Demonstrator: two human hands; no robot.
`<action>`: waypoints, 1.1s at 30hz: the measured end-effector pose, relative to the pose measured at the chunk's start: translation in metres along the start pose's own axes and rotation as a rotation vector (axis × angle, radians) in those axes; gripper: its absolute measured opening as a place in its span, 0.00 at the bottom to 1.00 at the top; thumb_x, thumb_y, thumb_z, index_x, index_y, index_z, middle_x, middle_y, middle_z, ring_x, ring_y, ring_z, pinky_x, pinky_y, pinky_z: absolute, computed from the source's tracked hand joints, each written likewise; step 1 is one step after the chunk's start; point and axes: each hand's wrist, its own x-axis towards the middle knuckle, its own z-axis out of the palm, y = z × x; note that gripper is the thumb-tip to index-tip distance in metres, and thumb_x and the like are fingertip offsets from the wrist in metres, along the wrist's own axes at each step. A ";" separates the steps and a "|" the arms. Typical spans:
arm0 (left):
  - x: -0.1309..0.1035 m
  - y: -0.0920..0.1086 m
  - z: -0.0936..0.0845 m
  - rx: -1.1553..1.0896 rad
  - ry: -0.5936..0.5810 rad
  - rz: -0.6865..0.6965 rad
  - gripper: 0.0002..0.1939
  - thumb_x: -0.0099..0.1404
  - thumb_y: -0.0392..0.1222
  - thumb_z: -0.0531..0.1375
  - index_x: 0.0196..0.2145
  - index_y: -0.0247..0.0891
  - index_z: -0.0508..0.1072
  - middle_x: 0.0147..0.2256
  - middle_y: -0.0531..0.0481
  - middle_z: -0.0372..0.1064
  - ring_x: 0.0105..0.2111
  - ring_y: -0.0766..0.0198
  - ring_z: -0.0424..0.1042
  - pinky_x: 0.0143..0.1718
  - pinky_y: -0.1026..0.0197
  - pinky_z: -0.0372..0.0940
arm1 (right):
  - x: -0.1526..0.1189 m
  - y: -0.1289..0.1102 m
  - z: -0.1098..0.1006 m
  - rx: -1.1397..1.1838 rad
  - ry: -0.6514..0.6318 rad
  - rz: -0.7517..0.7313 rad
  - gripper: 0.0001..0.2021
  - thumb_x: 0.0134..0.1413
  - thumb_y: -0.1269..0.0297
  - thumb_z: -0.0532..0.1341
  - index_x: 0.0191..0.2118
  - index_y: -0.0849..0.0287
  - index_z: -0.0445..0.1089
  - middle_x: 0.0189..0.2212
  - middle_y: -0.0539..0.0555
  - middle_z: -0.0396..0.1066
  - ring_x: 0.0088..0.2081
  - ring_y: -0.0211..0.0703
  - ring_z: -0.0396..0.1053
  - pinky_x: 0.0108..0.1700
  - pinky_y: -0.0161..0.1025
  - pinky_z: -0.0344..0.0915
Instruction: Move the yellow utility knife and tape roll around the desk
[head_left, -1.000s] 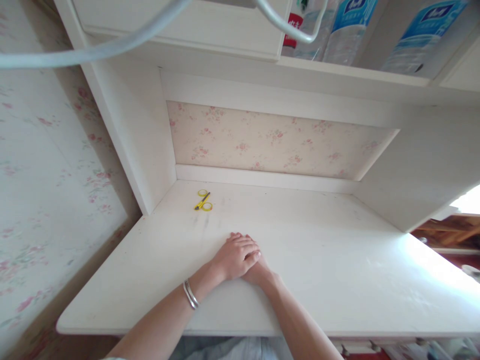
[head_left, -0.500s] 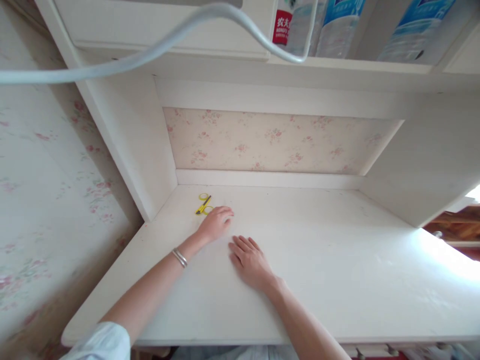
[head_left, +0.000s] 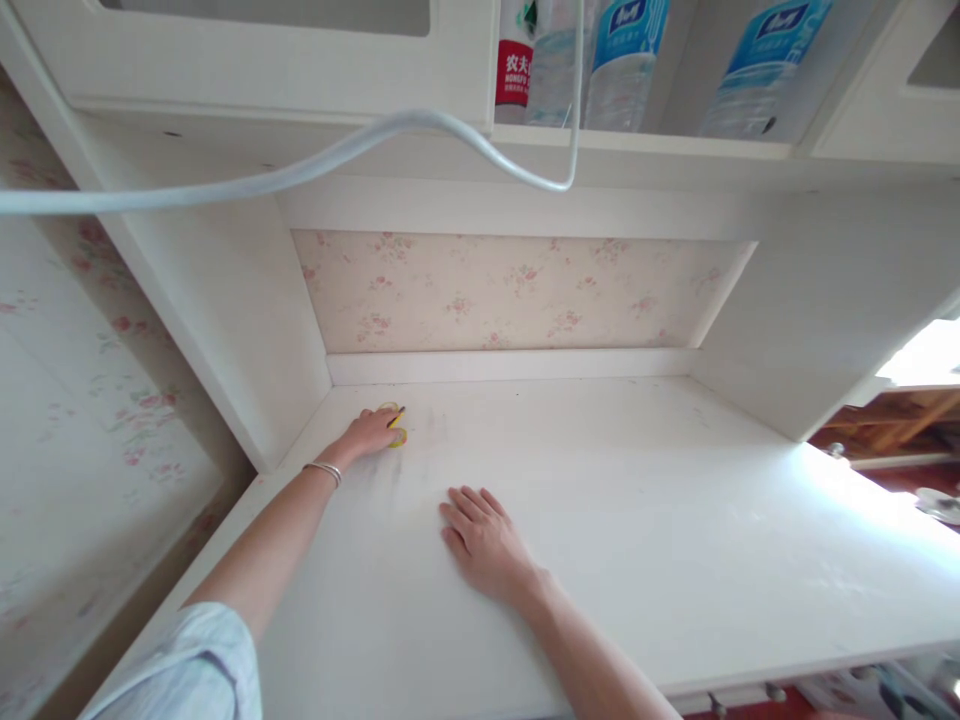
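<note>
My left hand (head_left: pixel 367 436) reaches to the back left of the white desk (head_left: pixel 637 520) and rests on the small yellow scissors (head_left: pixel 397 428), partly covering them. Only a yellow loop and the dark tip show past my fingers. Whether the fingers have closed around the scissors cannot be told. A silver bracelet (head_left: pixel 324 470) sits on that wrist. My right hand (head_left: pixel 480 535) lies flat on the desktop near the middle, fingers spread, holding nothing.
A shelf above holds water bottles (head_left: pixel 622 60) and a red-labelled bottle (head_left: pixel 514 65). A pale cable (head_left: pixel 337 155) hangs across the top. Side panels enclose the desk's recess on the left (head_left: pixel 240 320) and right (head_left: pixel 810 320). Floral wallpaper backs it.
My left hand has lifted off my right hand and travelled to the back left, reaching the scissors. My right hand has stayed flat on the desk. The view has shifted.
</note>
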 end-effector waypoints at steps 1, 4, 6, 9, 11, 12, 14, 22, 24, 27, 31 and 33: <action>-0.001 0.002 0.000 0.000 0.000 -0.006 0.26 0.55 0.46 0.51 0.52 0.41 0.65 0.55 0.47 0.59 0.53 0.51 0.60 0.53 0.54 0.53 | 0.000 0.000 0.000 0.002 -0.001 -0.003 0.17 0.62 0.60 0.46 0.54 0.52 0.61 0.58 0.52 0.57 0.59 0.42 0.51 0.61 0.46 0.44; -0.008 0.013 0.000 -0.006 0.001 -0.022 0.24 0.57 0.46 0.50 0.51 0.39 0.66 0.55 0.45 0.59 0.51 0.54 0.62 0.51 0.59 0.55 | -0.001 -0.001 0.000 0.003 -0.006 -0.005 0.17 0.62 0.60 0.47 0.54 0.52 0.61 0.58 0.52 0.57 0.59 0.41 0.51 0.61 0.45 0.43; -0.015 0.026 0.001 -0.009 -0.001 -0.036 0.23 0.57 0.45 0.50 0.50 0.38 0.67 0.53 0.44 0.60 0.49 0.56 0.64 0.49 0.61 0.57 | -0.001 -0.002 0.000 0.007 -0.003 0.000 0.17 0.62 0.60 0.47 0.54 0.53 0.61 0.58 0.52 0.57 0.59 0.41 0.51 0.61 0.45 0.43; -0.035 0.055 0.006 -0.007 0.006 -0.057 0.21 0.58 0.45 0.50 0.48 0.37 0.67 0.51 0.42 0.61 0.46 0.57 0.67 0.47 0.61 0.59 | 0.001 0.000 -0.003 0.042 0.015 -0.012 0.16 0.60 0.61 0.49 0.52 0.52 0.64 0.55 0.51 0.61 0.57 0.41 0.54 0.60 0.44 0.46; -0.054 0.080 0.012 -0.005 0.021 -0.066 0.19 0.60 0.44 0.49 0.47 0.38 0.67 0.50 0.42 0.61 0.44 0.57 0.68 0.46 0.59 0.60 | 0.002 0.007 -0.008 0.088 0.041 0.010 0.15 0.59 0.63 0.50 0.50 0.52 0.66 0.51 0.51 0.66 0.54 0.41 0.59 0.57 0.42 0.51; -0.065 0.094 0.016 -0.008 0.026 -0.066 0.18 0.61 0.45 0.49 0.47 0.38 0.67 0.49 0.42 0.61 0.43 0.57 0.68 0.45 0.59 0.60 | 0.002 0.012 -0.011 0.111 0.062 0.046 0.15 0.58 0.63 0.51 0.49 0.53 0.66 0.49 0.52 0.67 0.52 0.41 0.61 0.56 0.41 0.54; -0.089 0.124 0.023 -0.029 0.053 -0.066 0.18 0.62 0.46 0.49 0.46 0.38 0.66 0.48 0.41 0.61 0.40 0.58 0.69 0.44 0.58 0.61 | -0.001 0.025 -0.020 0.155 0.112 0.139 0.15 0.57 0.63 0.52 0.48 0.54 0.68 0.46 0.53 0.70 0.49 0.42 0.64 0.53 0.41 0.58; -0.146 0.217 0.036 -0.138 0.136 -0.017 0.15 0.64 0.43 0.49 0.46 0.36 0.66 0.45 0.38 0.61 0.35 0.59 0.69 0.37 0.59 0.62 | -0.051 0.064 -0.044 0.322 0.126 0.041 0.15 0.49 0.66 0.60 0.45 0.53 0.71 0.45 0.53 0.70 0.48 0.43 0.65 0.51 0.41 0.60; -0.148 0.222 0.033 -0.175 0.138 0.003 0.14 0.65 0.44 0.50 0.45 0.36 0.67 0.44 0.40 0.62 0.35 0.60 0.70 0.37 0.60 0.63 | -0.057 0.064 -0.044 0.280 0.116 0.033 0.15 0.49 0.65 0.61 0.44 0.52 0.71 0.45 0.53 0.70 0.47 0.43 0.65 0.51 0.41 0.60; -0.147 0.212 0.027 -0.239 0.170 0.068 0.14 0.66 0.44 0.47 0.44 0.40 0.67 0.44 0.44 0.63 0.36 0.61 0.70 0.40 0.61 0.63 | -0.058 0.061 -0.040 0.212 0.111 0.059 0.14 0.49 0.63 0.61 0.44 0.51 0.71 0.46 0.53 0.69 0.48 0.43 0.64 0.52 0.42 0.60; -0.146 0.179 0.020 -0.248 0.194 0.097 0.14 0.67 0.42 0.47 0.47 0.46 0.66 0.46 0.49 0.63 0.37 0.64 0.70 0.42 0.62 0.63 | -0.053 0.062 -0.037 0.180 0.149 0.141 0.13 0.52 0.66 0.58 0.44 0.52 0.71 0.50 0.54 0.65 0.52 0.44 0.60 0.53 0.43 0.59; -0.146 0.166 0.019 -0.231 0.169 0.098 0.14 0.67 0.42 0.48 0.48 0.47 0.65 0.46 0.50 0.62 0.37 0.65 0.70 0.42 0.63 0.63 | -0.052 0.063 -0.035 0.177 0.156 0.182 0.14 0.51 0.66 0.59 0.46 0.52 0.70 0.52 0.54 0.63 0.54 0.45 0.58 0.54 0.44 0.58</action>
